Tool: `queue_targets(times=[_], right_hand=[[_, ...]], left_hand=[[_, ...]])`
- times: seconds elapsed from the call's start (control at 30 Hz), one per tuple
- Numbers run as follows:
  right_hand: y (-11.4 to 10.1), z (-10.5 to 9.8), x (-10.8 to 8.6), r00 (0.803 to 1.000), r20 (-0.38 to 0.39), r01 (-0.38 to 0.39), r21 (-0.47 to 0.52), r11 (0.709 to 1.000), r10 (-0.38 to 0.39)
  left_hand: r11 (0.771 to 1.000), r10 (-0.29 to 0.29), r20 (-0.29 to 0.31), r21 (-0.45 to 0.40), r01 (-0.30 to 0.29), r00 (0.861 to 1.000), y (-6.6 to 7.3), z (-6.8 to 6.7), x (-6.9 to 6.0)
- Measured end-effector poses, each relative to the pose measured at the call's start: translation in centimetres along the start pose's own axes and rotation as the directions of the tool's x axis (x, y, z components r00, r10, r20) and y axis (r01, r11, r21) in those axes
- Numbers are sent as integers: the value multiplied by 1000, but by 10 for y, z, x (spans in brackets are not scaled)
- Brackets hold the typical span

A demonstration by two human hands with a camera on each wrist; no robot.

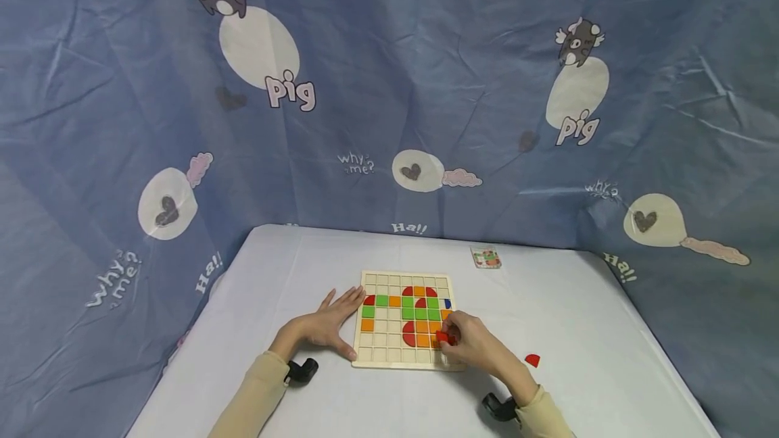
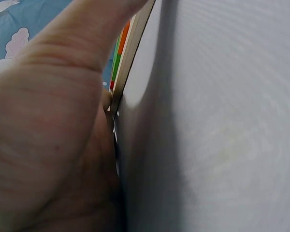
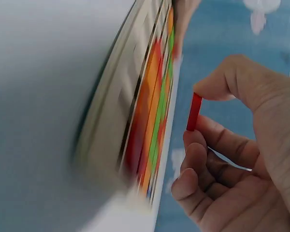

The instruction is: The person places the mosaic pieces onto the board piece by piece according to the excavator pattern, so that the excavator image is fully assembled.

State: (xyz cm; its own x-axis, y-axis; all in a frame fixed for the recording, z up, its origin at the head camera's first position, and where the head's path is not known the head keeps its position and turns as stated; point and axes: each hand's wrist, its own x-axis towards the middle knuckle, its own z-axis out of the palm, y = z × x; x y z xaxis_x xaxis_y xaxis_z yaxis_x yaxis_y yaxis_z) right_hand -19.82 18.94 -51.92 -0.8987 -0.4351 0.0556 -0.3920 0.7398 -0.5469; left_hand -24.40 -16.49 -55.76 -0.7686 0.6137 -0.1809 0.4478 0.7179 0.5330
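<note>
A pale wooden grid board lies on the white table, with red, orange, green and blue flat pieces set in several of its squares. My left hand is spread along the board's left edge, its fingertips and thumb touching the frame. Over the board's right side, my right hand pinches a red piece between thumb and fingertips; the right wrist view shows it edge-on, above the board. A red quarter-circle piece lies on the table to the right of that hand.
A small clear-looking square card with a coloured pattern lies beyond the board at the back right. White cloth covers the table. Behind it hangs a blue printed curtain.
</note>
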Motion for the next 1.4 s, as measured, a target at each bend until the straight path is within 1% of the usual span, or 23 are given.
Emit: queue_targets(times=[0.1, 0.2, 0.37, 0.5, 0.6, 0.77, 0.87, 1.1, 1.4], right_hand=[[-21, 16, 17, 997, 17, 79, 13, 997, -79], [-39, 32, 33, 991, 34, 129, 8, 992, -129], [-64, 59, 52, 985, 57, 162, -7, 987, -161], [-78, 75, 59, 982, 67, 177, -10, 984, -176], [-85, 83, 63, 981, 60, 187, -10, 982, -187], [-89, 87, 65, 985, 32, 171, -12, 985, -171], [-89, 87, 66, 988, 40, 151, 1, 988, -151], [-87, 87, 68, 991, 65, 112, 71, 991, -117], [-87, 86, 67, 994, 61, 88, 95, 992, -94]], left_hand=[[1000, 2, 4, 10, -2, 1000, 1, -1, 0], [1000, 2, 4, 7, -2, 1000, 1, -2, 0], [1000, 6, 4, 10, -6, 1000, 1, -2, 0], [1000, 10, 5, 11, -10, 1000, 1, 0, -1], [1000, 23, 3, 20, -23, 1000, 1, 1, -2], [999, 41, 2, 13, -41, 999, 2, -1, -2], [999, 39, 2, 5, -39, 999, 2, -2, -2], [999, 36, 3, -2, -36, 999, 4, -3, -3], [999, 36, 2, -19, -36, 999, 6, -4, -5]])
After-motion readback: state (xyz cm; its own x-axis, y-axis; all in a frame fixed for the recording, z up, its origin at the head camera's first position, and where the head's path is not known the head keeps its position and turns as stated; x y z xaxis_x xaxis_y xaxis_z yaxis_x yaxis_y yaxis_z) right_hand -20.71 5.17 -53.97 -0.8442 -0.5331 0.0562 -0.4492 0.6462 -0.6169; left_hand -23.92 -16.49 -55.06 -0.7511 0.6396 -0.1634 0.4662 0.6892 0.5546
